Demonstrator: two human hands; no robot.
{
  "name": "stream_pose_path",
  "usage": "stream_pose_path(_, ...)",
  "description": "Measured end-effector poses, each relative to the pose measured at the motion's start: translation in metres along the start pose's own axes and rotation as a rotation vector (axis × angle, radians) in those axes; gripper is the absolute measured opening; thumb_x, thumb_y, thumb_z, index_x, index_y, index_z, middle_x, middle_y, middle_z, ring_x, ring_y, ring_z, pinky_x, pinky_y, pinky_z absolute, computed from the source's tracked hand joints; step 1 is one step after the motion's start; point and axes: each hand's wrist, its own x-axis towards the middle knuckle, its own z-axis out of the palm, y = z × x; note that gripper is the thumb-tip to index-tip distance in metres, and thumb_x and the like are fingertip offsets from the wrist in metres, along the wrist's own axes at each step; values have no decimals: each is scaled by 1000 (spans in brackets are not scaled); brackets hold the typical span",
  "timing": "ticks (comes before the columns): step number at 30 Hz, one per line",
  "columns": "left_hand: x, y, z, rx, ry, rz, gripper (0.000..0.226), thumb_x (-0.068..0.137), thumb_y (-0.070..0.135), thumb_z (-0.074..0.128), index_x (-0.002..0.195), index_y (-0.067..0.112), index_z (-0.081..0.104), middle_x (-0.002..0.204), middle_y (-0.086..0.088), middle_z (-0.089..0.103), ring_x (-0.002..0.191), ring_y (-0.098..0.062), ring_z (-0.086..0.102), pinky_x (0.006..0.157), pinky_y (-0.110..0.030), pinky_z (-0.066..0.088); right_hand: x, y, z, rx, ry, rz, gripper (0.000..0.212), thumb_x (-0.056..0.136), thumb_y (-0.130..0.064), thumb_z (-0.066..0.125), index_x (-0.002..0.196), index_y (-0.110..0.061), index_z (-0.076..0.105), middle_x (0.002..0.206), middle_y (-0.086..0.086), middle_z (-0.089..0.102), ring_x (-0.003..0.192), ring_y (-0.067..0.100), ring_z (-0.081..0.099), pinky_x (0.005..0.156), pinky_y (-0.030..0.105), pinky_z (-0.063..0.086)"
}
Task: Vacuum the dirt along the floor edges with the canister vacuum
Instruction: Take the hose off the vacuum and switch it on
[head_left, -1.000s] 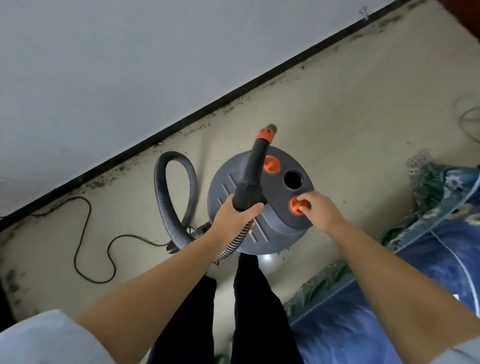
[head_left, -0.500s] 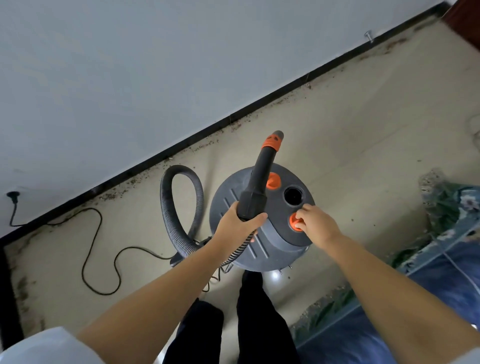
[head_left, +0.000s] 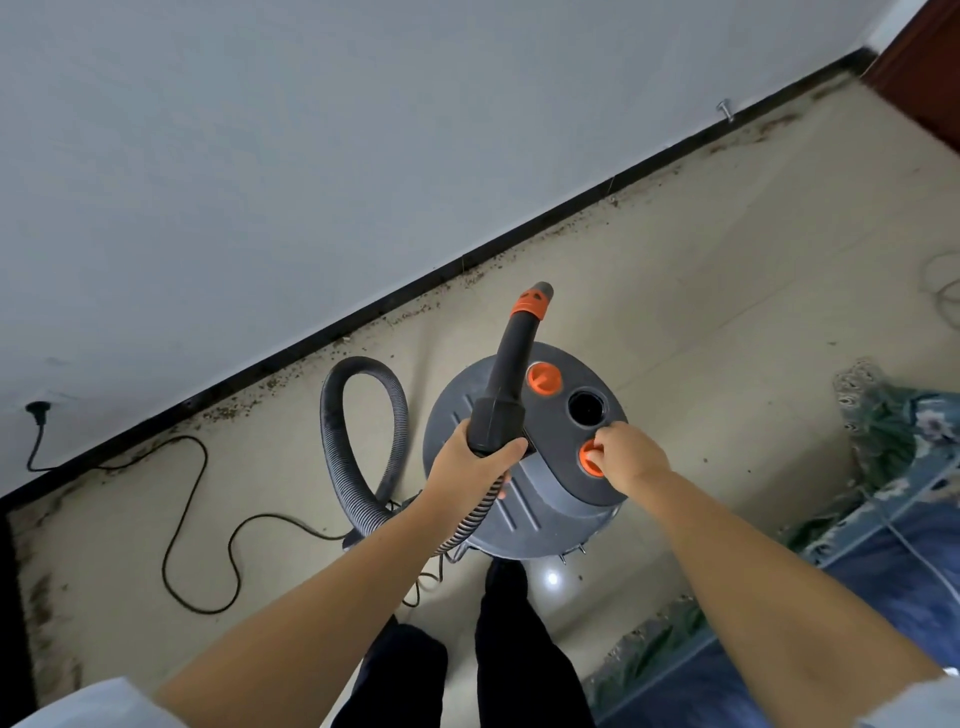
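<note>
Head view is looking down on a beige floor (head_left: 701, 291) meeting a pale wall (head_left: 311, 130) along a black skirting strip (head_left: 395, 301) that is running diagonally from lower left to upper right. At far left a plug (head_left: 37, 410) is sitting in the wall, and its black power cord (head_left: 197, 519) is snaking in loose loops across the floor towards the canister. Dark crumbs of dirt (head_left: 244, 405) are lying in a thin band right against the skirting, thicker in the left corner, where a dark edge is cutting off the view.

Moving right, the ribbed grey hose (head_left: 337, 447) is arching beside the canister vacuum (head_left: 519, 499), which is standing on the floor near the wall, just ahead of the person's dark trouser legs (head_left: 498, 649). Left hand (head_left: 467, 462) is gripping the black hose handle (head_left: 506, 384), fingers wrapped round its thick lower end; the orange-collared tip is pointing towards the skirting and hanging above the canister lid. Right hand (head_left: 626, 457) is pinching the nearer orange knob (head_left: 589, 457) on the lid, fingers curled and partly covering it. A second orange knob (head_left: 544, 378) and an open round port (head_left: 586, 408) are sitting farther back on the lid.

Floor to the right of the canister is lying open up to the wall, with a small metal peg (head_left: 726, 110) standing by the skirting. Patterned blue bedding (head_left: 883, 519) is crowding the lower right edge, cut off by the frame. The canister's base is hidden under its lid.
</note>
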Motion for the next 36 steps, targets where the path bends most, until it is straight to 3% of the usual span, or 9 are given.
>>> stream_pose_path(4, -11, 11, -2, 34, 4, 34, 40, 84, 34, 66, 112, 12, 48, 68, -2, 62, 49, -8, 56, 57, -18, 52, -20, -43, -32, 823, 53, 36, 40, 93, -43, 48, 100, -8, 66, 91, 12, 67, 88, 25, 63, 85, 33, 46)
stream_pose_path(8, -25, 35, -17, 185, 68, 133, 44, 82, 38, 68, 115, 21, 45, 82, 2, 62, 65, -12, 61, 65, -25, 54, -35, -104, -92, 1588, -157, 33, 36, 96, -38, 51, 118, -9, 53, 115, 15, 65, 109, 26, 62, 96, 38, 50)
stream_pose_path(12, -45, 67, -52, 302, 196, 302, 56, 78, 40, 73, 121, 19, 44, 102, 0, 61, 90, -19, 61, 80, -35, 52, -47, -161, -149, 1615, 31, 66, 25, 88, -18, 63, 107, -4, 54, 83, 9, 65, 78, 23, 66, 85, 39, 54)
stream_pose_path(16, -80, 85, -107, 273, 341, 484, 66, 77, 32, 75, 129, 15, 38, 112, -2, 62, 98, -22, 62, 83, -35, 50, -80, -225, -201, 1692, 13, -121, 9, 84, -13, 61, 84, -11, 52, 60, 2, 55, 54, 16, 55, 66, 33, 51)
stream_pose_path(20, -125, 68, -166, 248, 474, 450, 50, 79, 29, 74, 117, 15, 44, 91, 2, 60, 81, -20, 61, 73, -34, 50, -121, -299, -216, 1554, -135, -429, 16, 84, -10, 58, 71, -11, 49, 54, 2, 51, 50, 17, 52, 64, 32, 49)
stream_pose_path(24, -179, 34, -212, 106, 453, 435, 20, 81, 14, 71, 86, 19, 52, 62, 7, 54, 49, -1, 52, 48, -13, 41, -168, -367, -196, 1396, -357, -682, 24, 87, -6, 54, 64, -11, 46, 49, 2, 48, 45, 15, 50, 58, 28, 48)
stream_pose_path(28, -242, -13, -256, -81, 506, 400, 24, 81, 6, 70, 74, 19, 51, 50, 12, 56, 41, 1, 49, 46, -14, 40, -223, -440, -161, 1271, -522, -833, 24, 88, -5, 51, 66, -12, 45, 47, 1, 48, 43, 14, 48, 57, 27, 49)
stream_pose_path(33, -312, -90, -288, -293, 867, 318, 33, 79, 20, 73, 102, 27, 50, 89, 10, 62, 79, -5, 59, 72, -20, 48, -304, -535, -90, 987, -495, -996, 16, 88, -9, 56, 76, -10, 46, 47, 3, 53, 45, 16, 49, 55, 26, 49)
stream_pose_path(36, -346, -126, -300, -410, 1153, 248, 40, 82, 25, 70, 111, 27, 42, 97, 10, 58, 84, -3, 57, 71, -16, 47, -344, -583, -38, 905, -461, -991, 16, 86, -10, 58, 76, -12, 46, 44, -1, 52, 43, 13, 50, 56, 26, 48)
